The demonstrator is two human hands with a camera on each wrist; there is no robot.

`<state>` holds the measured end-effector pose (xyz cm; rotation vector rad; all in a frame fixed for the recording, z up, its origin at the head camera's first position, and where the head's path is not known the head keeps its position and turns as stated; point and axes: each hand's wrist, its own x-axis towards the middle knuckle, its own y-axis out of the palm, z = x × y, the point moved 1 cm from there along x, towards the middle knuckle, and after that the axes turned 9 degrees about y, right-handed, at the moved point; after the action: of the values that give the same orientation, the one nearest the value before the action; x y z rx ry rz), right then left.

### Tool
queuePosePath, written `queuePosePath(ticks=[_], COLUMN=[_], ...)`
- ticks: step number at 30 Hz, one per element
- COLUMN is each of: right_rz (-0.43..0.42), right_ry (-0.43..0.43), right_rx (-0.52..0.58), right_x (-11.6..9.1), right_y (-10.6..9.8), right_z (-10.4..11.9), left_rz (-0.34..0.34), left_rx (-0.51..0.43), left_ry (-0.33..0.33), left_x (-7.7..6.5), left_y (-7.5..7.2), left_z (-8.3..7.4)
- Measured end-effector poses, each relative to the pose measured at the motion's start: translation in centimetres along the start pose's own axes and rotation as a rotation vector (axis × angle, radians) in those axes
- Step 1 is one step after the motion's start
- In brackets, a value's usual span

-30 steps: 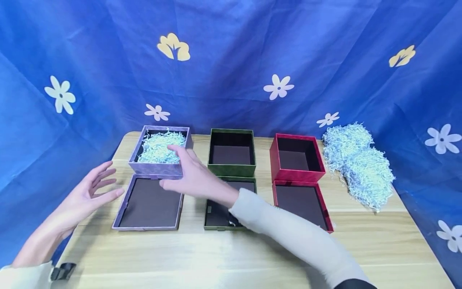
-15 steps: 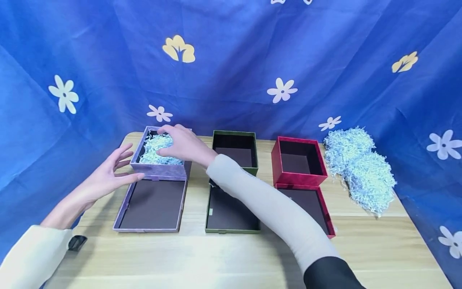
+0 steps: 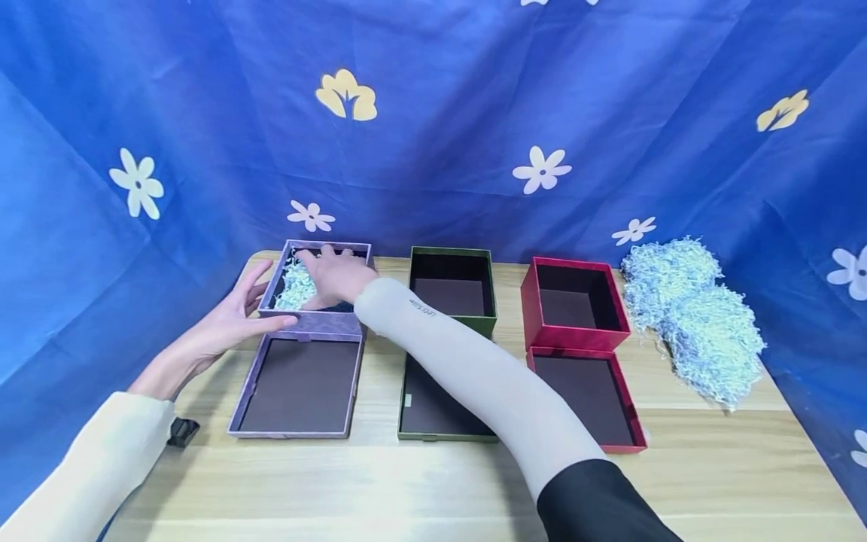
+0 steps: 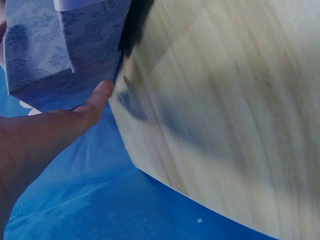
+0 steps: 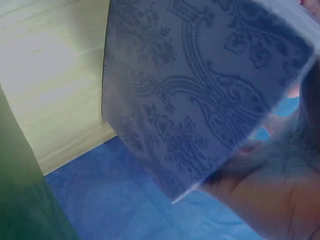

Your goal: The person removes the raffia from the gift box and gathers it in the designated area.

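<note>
A lavender box (image 3: pixel 332 322) with an embossed pattern stands open at the back left of the table. Pale blue shredded paper (image 3: pixel 296 284) lies inside it. My right hand (image 3: pixel 336 277) reaches into the box with fingers spread over the paper, covering part of it. At the box's left side is my left hand (image 3: pixel 233 320), fingers along the wall and thumb extended by the front corner. The left wrist view shows that thumb (image 4: pixel 95 105) straight, right at the box's lower edge. The lavender lid (image 3: pixel 301 388) lies inside-up in front of the box.
A green box (image 3: pixel 452 282) and a red box (image 3: pixel 576 301) stand to the right, dark inside. Before them lie the green lid (image 3: pixel 443 399), partly behind my right sleeve, and the red lid (image 3: pixel 585 399). Two clumps of shredded paper (image 3: pixel 707 339) lie farther right. Blue cloth (image 3: pixel 433 113) hangs behind.
My right hand has moved from over the lavender box's front edge down into it, over the paper. My left hand has come right and forward to the box's left side.
</note>
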<state>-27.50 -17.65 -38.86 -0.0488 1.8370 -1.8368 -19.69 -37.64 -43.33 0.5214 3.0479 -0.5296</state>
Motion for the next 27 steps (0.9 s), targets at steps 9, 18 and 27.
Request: queuePosePath(ticks=[9,18,27], right_rz=[0.283,0.236,0.089], right_ry=[0.056,0.034,-0.045], right_rx=[-0.006,0.189,0.388], right_x=[1.2,4.2,4.9], right_y=[-0.2,2.2,2.6], right_z=[0.9,1.3,0.8], left_rz=[-0.021,-0.032,-0.024], left_rx=[-0.041,-0.045,-0.003], left_ry=[0.03,0.035,-0.047], left_x=[0.6,1.0,1.0], left_y=[0.9,0.9,0.5], left_z=[0.4,0.7,1.0])
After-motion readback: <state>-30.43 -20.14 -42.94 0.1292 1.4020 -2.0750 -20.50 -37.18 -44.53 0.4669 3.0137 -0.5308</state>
